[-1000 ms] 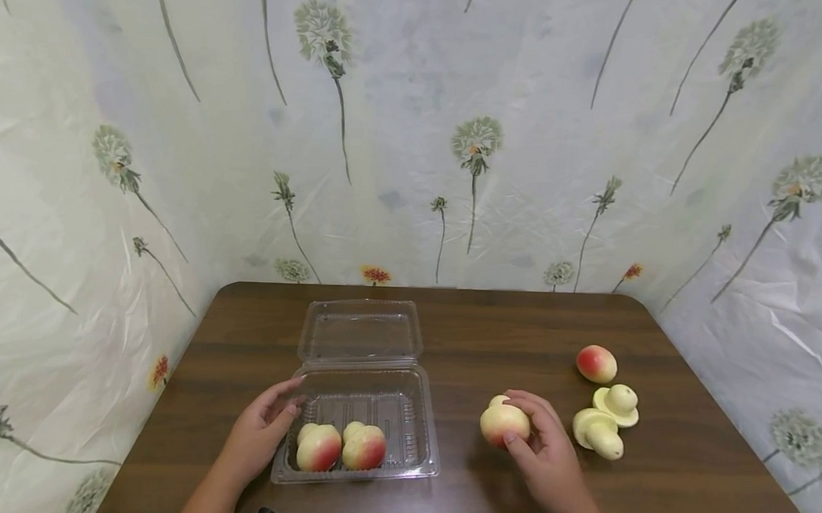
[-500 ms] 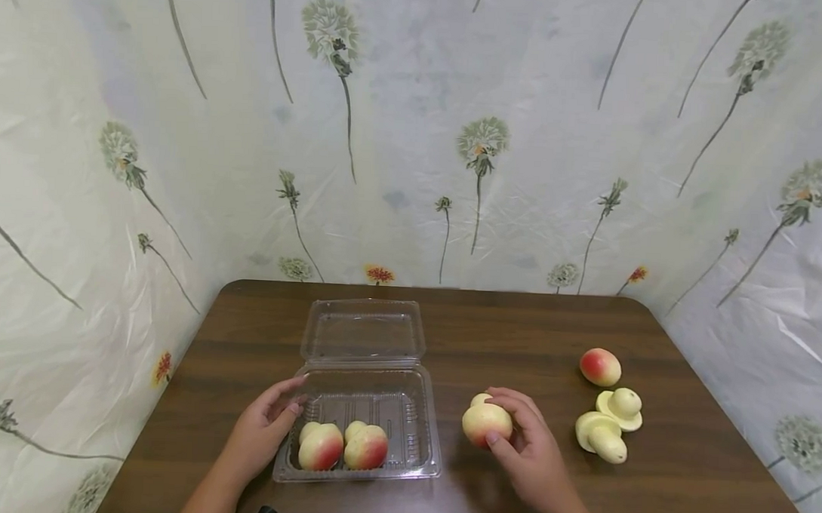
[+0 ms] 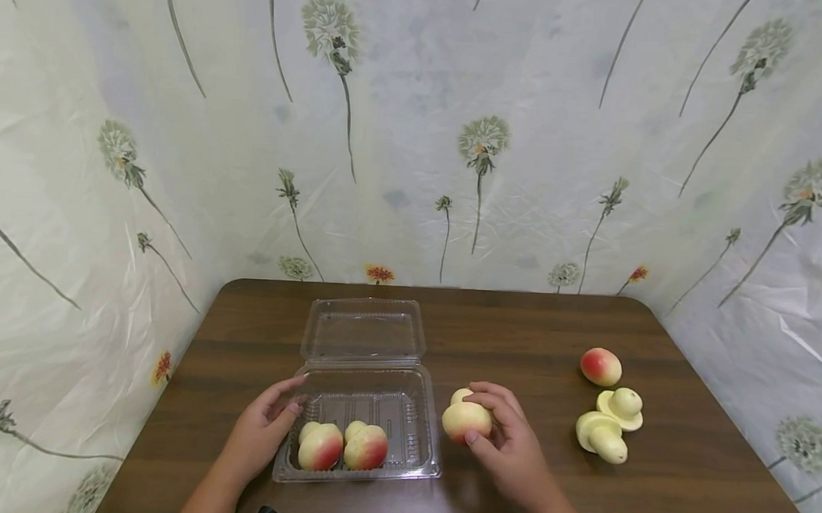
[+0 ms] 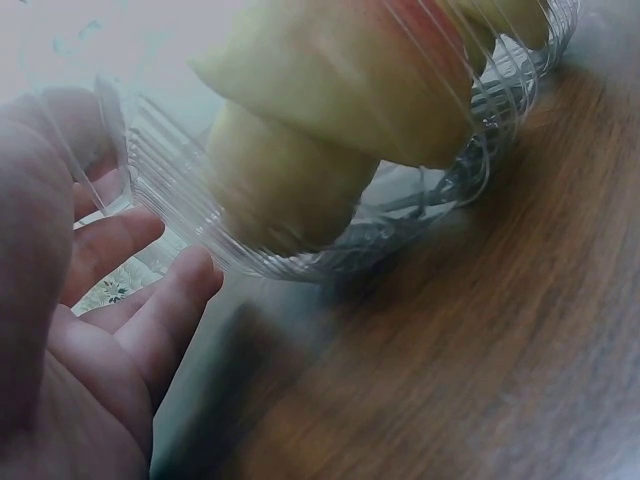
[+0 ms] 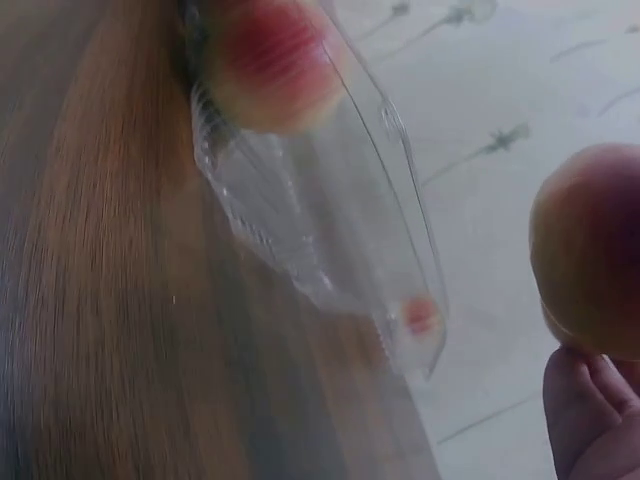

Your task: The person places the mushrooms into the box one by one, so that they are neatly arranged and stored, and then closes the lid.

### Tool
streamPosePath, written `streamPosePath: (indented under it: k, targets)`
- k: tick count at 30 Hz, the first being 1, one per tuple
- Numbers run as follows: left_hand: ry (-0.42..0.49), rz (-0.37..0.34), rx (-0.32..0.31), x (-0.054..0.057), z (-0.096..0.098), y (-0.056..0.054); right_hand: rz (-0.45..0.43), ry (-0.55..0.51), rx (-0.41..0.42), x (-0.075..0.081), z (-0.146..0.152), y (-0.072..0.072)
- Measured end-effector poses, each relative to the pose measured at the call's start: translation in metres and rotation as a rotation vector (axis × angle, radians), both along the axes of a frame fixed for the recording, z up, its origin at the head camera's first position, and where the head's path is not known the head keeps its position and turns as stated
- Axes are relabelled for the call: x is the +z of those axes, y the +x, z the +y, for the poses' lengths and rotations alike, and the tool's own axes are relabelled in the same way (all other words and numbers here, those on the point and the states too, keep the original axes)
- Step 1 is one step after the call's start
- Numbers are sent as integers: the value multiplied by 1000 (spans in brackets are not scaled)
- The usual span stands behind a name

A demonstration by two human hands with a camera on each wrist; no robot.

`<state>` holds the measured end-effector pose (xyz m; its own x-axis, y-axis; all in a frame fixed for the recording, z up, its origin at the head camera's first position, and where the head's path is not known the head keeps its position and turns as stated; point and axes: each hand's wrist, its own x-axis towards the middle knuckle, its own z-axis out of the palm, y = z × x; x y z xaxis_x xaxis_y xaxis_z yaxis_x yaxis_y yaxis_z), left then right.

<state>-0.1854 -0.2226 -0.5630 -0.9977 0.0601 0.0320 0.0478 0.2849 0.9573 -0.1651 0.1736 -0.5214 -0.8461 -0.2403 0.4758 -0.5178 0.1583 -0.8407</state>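
A clear plastic clamshell container (image 3: 405, 418) lies with its lid back, holding two toy mushrooms with red-and-cream caps and pale stems, a left mushroom (image 3: 321, 448) and a right mushroom (image 3: 366, 448). At its left rim my left hand (image 3: 264, 425) holds the edge, thumb and fingers about the clear plastic in the left wrist view. Just right of the container, my right hand (image 3: 513, 449) grips another mushroom (image 3: 466, 422) between thumb and fingers, its cap toward me and its stem partly hidden. That held mushroom (image 5: 590, 250) also shows in the right wrist view.
On the right of the brown wooden table (image 3: 517, 328) lie more mushrooms: one red-capped mushroom (image 3: 600, 366), and two cap-down, a far mushroom (image 3: 623, 406) and a near mushroom (image 3: 602, 437). The open lid (image 3: 364, 330) lies behind the container. A flower-print curtain (image 3: 402, 135) surrounds the table.
My right hand has moved left with the mushroom, closer to the container's right edge. My left hand stays at the left rim. The head view has shifted slightly.
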Motion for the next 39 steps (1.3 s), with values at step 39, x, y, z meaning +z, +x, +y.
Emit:
streamPosePath:
  k: [39]
  targets:
    - [0, 28, -4, 2, 0, 0, 171, 353, 202, 1, -47, -14]
